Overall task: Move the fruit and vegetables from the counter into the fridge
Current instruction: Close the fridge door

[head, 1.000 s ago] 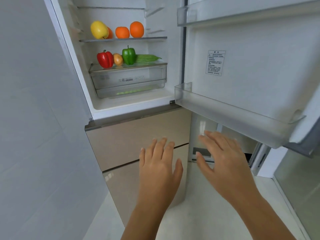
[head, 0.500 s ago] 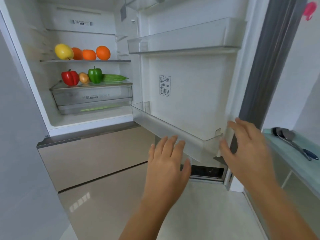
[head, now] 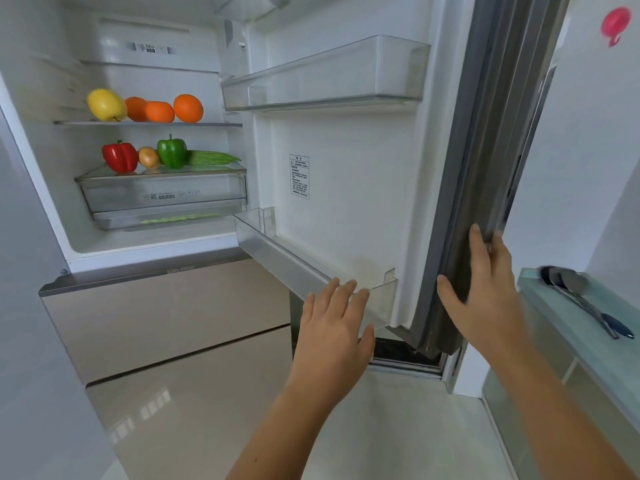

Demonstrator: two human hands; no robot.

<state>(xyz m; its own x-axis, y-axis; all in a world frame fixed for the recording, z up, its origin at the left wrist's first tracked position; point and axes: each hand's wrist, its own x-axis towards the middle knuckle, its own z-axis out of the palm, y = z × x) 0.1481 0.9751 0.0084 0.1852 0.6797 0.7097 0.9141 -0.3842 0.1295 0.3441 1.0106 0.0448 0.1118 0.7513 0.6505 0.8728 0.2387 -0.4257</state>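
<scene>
The fridge stands open. On its upper shelf (head: 221, 125) sit a yellow apple (head: 105, 105) and three oranges (head: 188, 108). Below, on the drawer lid (head: 221, 172), are a red pepper (head: 120, 156), an onion (head: 149, 156), a green pepper (head: 172, 152) and a green gourd (head: 212, 157). The fridge door (head: 349, 161) hangs open to the right. My right hand (head: 485, 289) grips the door's grey outer edge (head: 481, 168), fingers wrapped around it. My left hand (head: 334, 327) is open, fingers spread, just in front of the lower door bin (head: 277, 252), holding nothing.
Beige drawer fronts (head: 166, 317) lie below the fridge compartment. A pale glass counter (head: 581, 323) at the right carries dark-handled metal spoons (head: 581, 296). A red hook (head: 614, 24) sticks on the white wall at top right. A grey wall borders the left.
The view swung right. My right hand moved up and right and closed on the door's edge. My left hand rose toward the lower door bin.
</scene>
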